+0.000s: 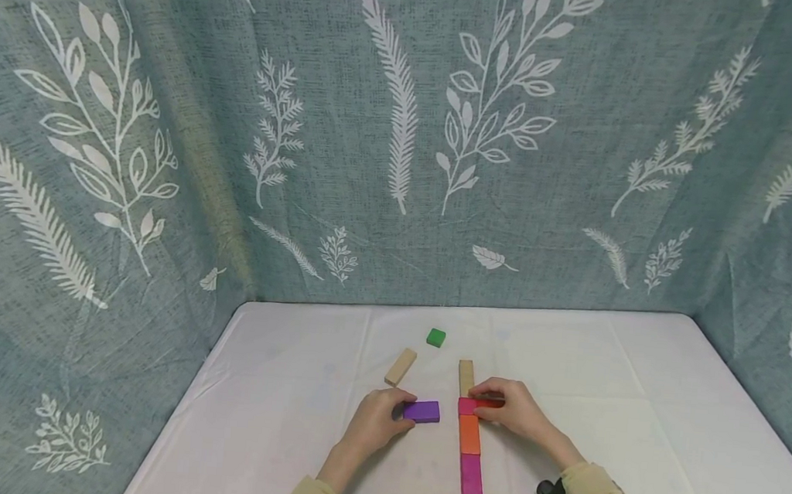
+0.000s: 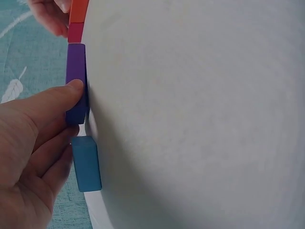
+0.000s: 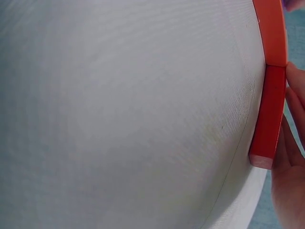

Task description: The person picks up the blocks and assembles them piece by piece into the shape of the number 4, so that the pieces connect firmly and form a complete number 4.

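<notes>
My left hand (image 1: 377,421) pinches a purple block (image 1: 422,412) between thumb and fingers, left of a column of blocks. In the left wrist view, a blue block (image 2: 86,164) stands beside that hand's lower fingers; the head view hides it. My right hand (image 1: 516,408) holds a red block (image 1: 493,403) between thumb and fingertips. This block extends rightward from the column, partly covered by the hand. A small pink block (image 1: 466,407) sits at the fingertips. Below it lie an orange block (image 1: 469,435) and a magenta block (image 1: 471,479); above it, a beige block (image 1: 466,376).
A second beige block (image 1: 400,367) lies tilted beyond my left hand. Farther back is a small green block (image 1: 436,338). White cloth covers the table (image 1: 608,388), and a patterned blue-green curtain (image 1: 369,237) hangs behind and along both sides.
</notes>
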`<state>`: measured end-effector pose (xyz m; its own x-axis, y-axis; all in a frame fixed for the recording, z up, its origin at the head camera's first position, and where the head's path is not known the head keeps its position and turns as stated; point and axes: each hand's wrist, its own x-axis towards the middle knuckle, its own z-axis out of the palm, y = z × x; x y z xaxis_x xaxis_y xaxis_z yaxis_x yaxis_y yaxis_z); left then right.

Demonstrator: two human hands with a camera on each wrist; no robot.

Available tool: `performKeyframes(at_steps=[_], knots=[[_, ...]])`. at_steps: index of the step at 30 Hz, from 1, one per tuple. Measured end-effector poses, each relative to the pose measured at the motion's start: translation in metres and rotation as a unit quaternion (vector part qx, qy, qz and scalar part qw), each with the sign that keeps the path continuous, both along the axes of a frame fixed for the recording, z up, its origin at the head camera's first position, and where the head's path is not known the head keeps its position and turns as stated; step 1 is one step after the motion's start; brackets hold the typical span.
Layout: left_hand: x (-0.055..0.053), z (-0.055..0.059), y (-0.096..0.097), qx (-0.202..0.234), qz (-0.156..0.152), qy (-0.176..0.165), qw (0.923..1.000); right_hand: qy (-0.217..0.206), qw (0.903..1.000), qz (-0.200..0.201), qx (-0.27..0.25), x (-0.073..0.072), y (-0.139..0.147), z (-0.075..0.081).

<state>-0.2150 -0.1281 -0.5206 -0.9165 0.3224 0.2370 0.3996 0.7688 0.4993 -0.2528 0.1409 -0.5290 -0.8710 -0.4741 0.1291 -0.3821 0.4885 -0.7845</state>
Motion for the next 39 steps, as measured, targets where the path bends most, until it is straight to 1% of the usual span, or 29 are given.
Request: performKeyframes(at_steps=[5, 10, 17, 21, 26, 33, 39], knots=[[0.001, 0.002, 0.001, 0.012, -0.001, 0.012, 0.9999, 0.001, 1.0, -0.001, 0.003, 0.0, 0.0, 0.0], [0.001, 0.005, 0.0, 0.035, 0.001, 0.022, 0.9991, 0.002, 1.0, -0.002, 0.006, -0.001, 0.0, -0.001], [0.0, 0.012, 0.0, 0.061, -0.007, 0.032, 0.9976, 0.003, 1.0, -0.001, 0.005, -0.001, 0.0, -0.001], [0.001, 0.017, 0.001, 0.07, -0.005, 0.033, 0.9969, 0.004, 1.0, 0.001, 0.004, -0.001, 0.0, -0.001], [0.002, 0.025, 0.003, 0.086, -0.003, 0.039, 0.9955, 0.004, 1.0, 0.002, 0.004, -0.001, 0.001, -0.001], [0.001, 0.04, 0.007, 0.093, -0.002, 0.084, 0.9921, 0.001, 1.0, -0.004, 0.007, -0.002, 0.0, 0.0], [0.004, 0.057, 0.012, 0.084, 0.013, 0.105, 0.9908, 0.006, 1.0, -0.003, 0.007, -0.002, 0.0, 0.0]])
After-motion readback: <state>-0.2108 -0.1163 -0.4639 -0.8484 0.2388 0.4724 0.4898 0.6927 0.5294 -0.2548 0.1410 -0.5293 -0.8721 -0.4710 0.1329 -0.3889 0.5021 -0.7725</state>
